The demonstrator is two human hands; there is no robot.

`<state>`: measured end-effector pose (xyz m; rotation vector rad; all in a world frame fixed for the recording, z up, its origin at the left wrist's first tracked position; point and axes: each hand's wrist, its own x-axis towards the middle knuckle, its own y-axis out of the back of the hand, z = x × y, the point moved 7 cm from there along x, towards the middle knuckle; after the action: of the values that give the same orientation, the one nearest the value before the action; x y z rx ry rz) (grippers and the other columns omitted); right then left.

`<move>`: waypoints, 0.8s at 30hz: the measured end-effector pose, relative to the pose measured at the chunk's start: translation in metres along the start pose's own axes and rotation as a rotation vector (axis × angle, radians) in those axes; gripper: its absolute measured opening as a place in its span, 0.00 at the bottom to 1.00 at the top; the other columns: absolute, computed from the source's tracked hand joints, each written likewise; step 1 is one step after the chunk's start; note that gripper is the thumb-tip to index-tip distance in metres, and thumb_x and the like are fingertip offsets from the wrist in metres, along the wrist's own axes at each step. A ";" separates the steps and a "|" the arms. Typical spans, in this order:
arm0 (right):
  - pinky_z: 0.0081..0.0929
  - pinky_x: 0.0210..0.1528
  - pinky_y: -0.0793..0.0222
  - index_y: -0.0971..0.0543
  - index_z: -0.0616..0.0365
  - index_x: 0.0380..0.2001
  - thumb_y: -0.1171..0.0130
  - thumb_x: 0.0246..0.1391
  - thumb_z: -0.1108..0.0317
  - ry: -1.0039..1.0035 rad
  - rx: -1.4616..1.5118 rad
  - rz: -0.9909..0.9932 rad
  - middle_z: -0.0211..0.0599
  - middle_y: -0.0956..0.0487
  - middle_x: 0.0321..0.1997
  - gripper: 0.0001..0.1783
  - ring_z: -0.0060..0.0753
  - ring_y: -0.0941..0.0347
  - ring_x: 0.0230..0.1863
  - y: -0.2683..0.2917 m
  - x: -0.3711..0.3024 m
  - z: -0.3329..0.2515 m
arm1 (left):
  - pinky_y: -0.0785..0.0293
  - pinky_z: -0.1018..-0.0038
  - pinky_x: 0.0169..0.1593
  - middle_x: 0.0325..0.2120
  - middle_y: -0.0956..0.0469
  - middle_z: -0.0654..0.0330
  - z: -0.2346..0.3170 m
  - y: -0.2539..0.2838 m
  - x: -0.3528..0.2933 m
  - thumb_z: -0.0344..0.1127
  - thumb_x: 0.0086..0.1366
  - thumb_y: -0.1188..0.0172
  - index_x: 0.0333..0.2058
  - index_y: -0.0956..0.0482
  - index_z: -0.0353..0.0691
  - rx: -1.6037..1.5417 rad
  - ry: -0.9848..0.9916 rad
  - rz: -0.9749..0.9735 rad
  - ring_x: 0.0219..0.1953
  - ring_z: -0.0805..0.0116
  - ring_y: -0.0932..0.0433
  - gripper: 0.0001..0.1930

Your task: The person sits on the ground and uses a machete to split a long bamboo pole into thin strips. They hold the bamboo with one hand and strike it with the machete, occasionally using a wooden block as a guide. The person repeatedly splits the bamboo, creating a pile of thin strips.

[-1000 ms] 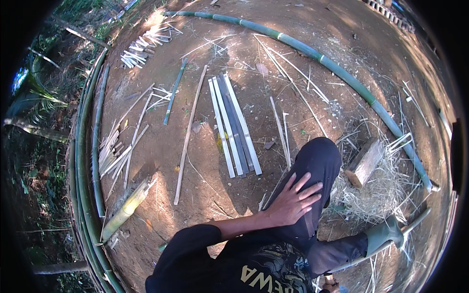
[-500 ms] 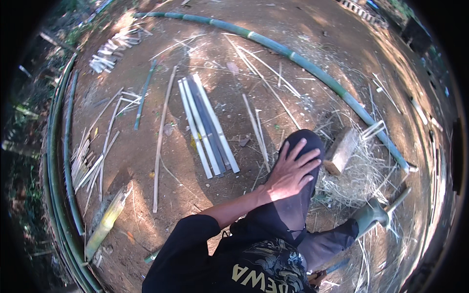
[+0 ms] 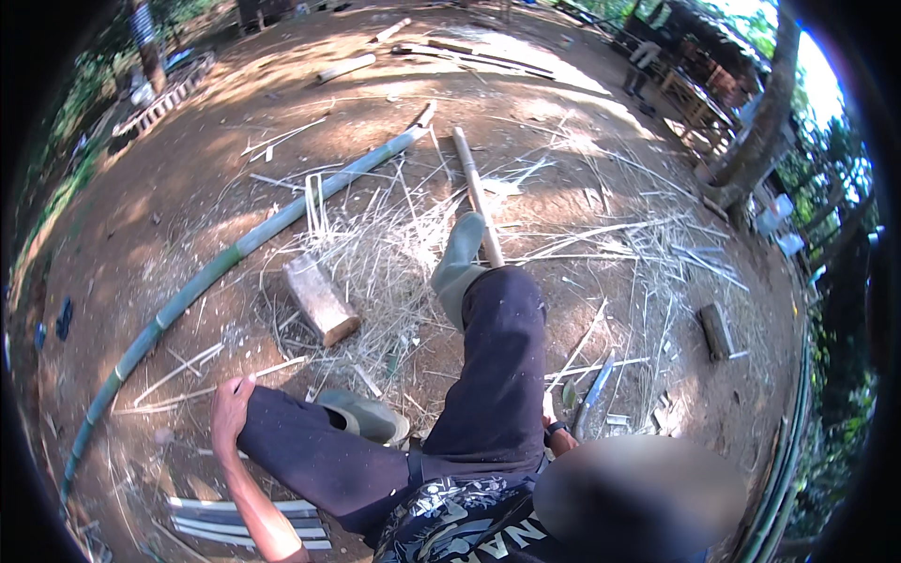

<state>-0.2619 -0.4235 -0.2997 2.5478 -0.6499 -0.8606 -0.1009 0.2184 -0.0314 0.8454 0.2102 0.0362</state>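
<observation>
My left hand [image 3: 230, 410] rests over my bent left knee, holding nothing, its fingers laid against the dark trousers [image 3: 319, 446]. Low beside my right thigh is my right hand [image 3: 549, 413], with a dark band on the wrist. The thigh covers most of its fingers, so its grip does not show. Close to it on the ground lies a long, narrow bluish-grey object [image 3: 594, 394], perhaps a blade; whether the hand touches it is unclear. A squared wood block [image 3: 321, 302] stands in front of my left knee, among pale bamboo shavings [image 3: 399, 249].
A long green bamboo pole [image 3: 211, 267] curves across the left. Split bamboo strips [image 3: 244, 525] lie by my left forearm. A pale pole [image 3: 477, 192] lies beyond my boot [image 3: 460, 258]. To the right are a short log [image 3: 716, 330] and a tree trunk [image 3: 755, 141].
The view has swung to the right, so the strips now sit at the lower left. My left hand stays on the knee, its fingers less spread in view. My right wrist shows now.
</observation>
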 end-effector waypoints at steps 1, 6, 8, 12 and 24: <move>0.34 0.24 0.38 0.26 0.64 0.22 0.46 0.54 0.52 0.019 -0.029 0.004 0.43 0.27 0.19 0.22 0.37 0.32 0.20 -0.007 -0.002 0.009 | 0.39 0.67 0.29 0.15 0.30 0.57 0.003 -0.002 0.006 0.46 0.63 0.47 0.24 0.26 0.30 0.041 0.022 -0.053 0.21 0.71 0.38 0.21; 0.39 0.26 0.36 0.26 0.68 0.21 0.48 0.55 0.52 0.183 -0.128 0.067 0.50 0.26 0.19 0.25 0.41 0.30 0.21 -0.023 0.018 0.078 | 0.35 0.72 0.32 0.18 0.24 0.60 0.026 -0.031 0.035 0.44 0.63 0.46 0.27 0.19 0.33 0.085 0.094 -0.317 0.24 0.73 0.30 0.18; 0.41 0.26 0.36 0.26 0.70 0.20 0.48 0.55 0.52 0.263 -0.177 0.120 0.53 0.25 0.19 0.26 0.43 0.29 0.21 -0.001 0.033 0.105 | 0.34 0.73 0.33 0.20 0.23 0.61 0.035 -0.057 0.050 0.44 0.62 0.45 0.29 0.17 0.35 0.079 0.057 -0.462 0.25 0.72 0.28 0.17; 0.41 0.26 0.34 0.29 0.70 0.16 0.51 0.56 0.49 0.139 -0.159 0.012 0.54 0.30 0.13 0.30 0.45 0.28 0.19 -0.046 -0.004 -0.016 | 0.29 0.72 0.38 0.25 0.18 0.55 0.010 -0.031 0.061 0.45 0.64 0.46 0.31 0.18 0.31 0.177 0.083 -0.429 0.28 0.70 0.23 0.19; 0.47 0.31 0.35 0.27 0.68 0.17 0.57 0.58 0.49 -0.096 -0.045 -0.112 0.51 0.28 0.14 0.30 0.54 0.26 0.23 -0.070 0.037 -0.008 | 0.29 0.72 0.39 0.27 0.19 0.49 0.035 -0.055 0.071 0.46 0.67 0.50 0.38 0.23 0.26 0.104 0.112 -0.462 0.31 0.65 0.22 0.22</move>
<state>-0.2097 -0.3842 -0.3445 2.5350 -0.5131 -1.0284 -0.0273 0.1641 -0.0616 0.8820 0.5121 -0.3636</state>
